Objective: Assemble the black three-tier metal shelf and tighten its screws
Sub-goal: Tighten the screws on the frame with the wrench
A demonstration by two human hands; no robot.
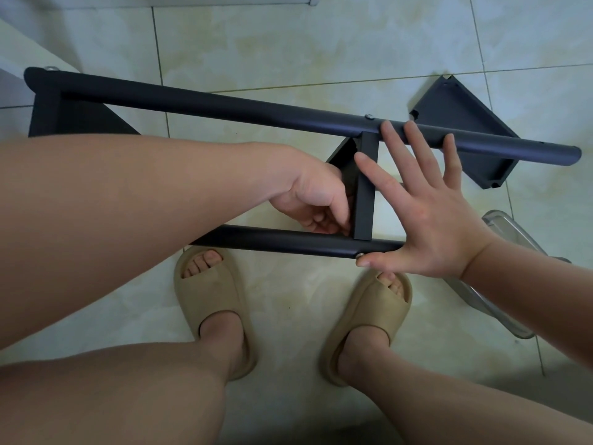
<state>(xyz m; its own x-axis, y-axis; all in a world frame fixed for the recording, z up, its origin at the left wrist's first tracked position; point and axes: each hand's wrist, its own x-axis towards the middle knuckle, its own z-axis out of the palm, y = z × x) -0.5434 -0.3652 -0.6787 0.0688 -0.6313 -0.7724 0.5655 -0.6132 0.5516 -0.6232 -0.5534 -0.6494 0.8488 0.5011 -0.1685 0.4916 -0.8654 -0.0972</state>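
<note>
Across the tiled floor in front of the feet, the black shelf lies on its side, partly built; far pole and near pole run left to right, middle tier edge-on between them; one silver screw sits on the far pole above that tier.

Left hand is at the tier's left face, just above the near pole; its fingers are curled tight, tips at the corner; can't tell if they pinch anything.

Right hand is flat, fingers straight and splayed wide; fingertips overlap the far pole, thumb lies along the near pole's end beside a small screw head; it grips nothing.

Loose black panel lies on the floor beyond the far pole, right side; clear plastic item is under the right forearm; beige slides on both feet.
</note>
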